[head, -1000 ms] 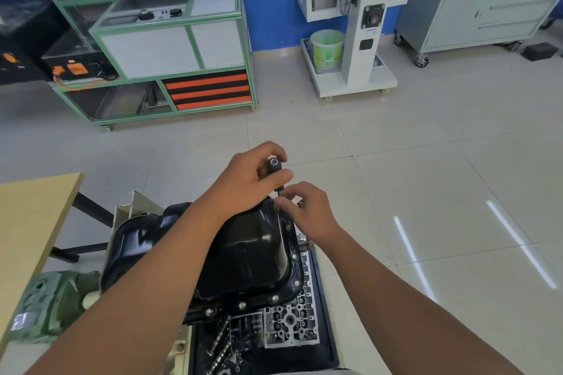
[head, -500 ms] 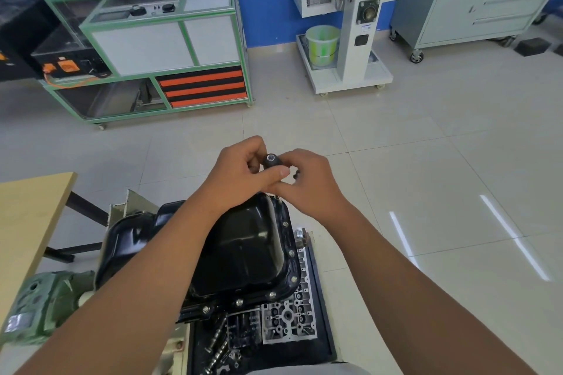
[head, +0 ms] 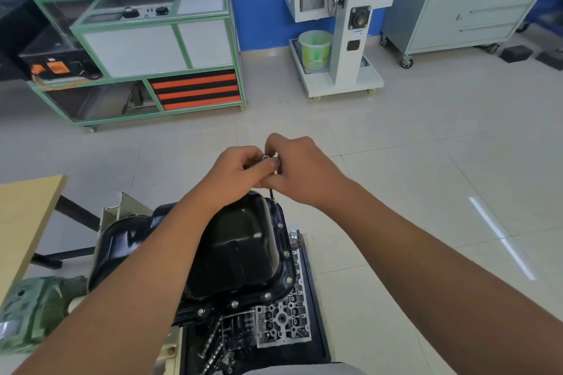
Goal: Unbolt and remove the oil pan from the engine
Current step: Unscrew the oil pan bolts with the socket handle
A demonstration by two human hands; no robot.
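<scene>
We see both hands meeting above the far corner of the black oil pan (head: 237,253). The left hand (head: 240,170) curls its fingers and thumb around the top of a slim driver tool (head: 265,158), whose metal cap shows between the two hands. The right hand (head: 300,170) closes its grip on the same tool from the other side, fingers bent around it. The thin shaft runs down from the hands to a bolt (head: 273,198) on the pan's far right flange corner, and the tip appears to sit on that bolt.

The oil pan lies upside down on the engine (head: 128,213), directly below our forearms, with its flange against the block. Several bolts (head: 286,253) show along the right and near edges of the flange. Just beside the pan on the near right, a dark tray (head: 316,307) holds a grey cylinder head part (head: 283,326) and loose metal parts.

A wooden desk (head: 27,216) stands at the left. Farther off on the tiled floor (head: 426,161) are a green-framed rack (head: 158,39), a white machine stand (head: 344,30) with a green bucket (head: 315,50), and a grey drawer cabinet (head: 469,3).
</scene>
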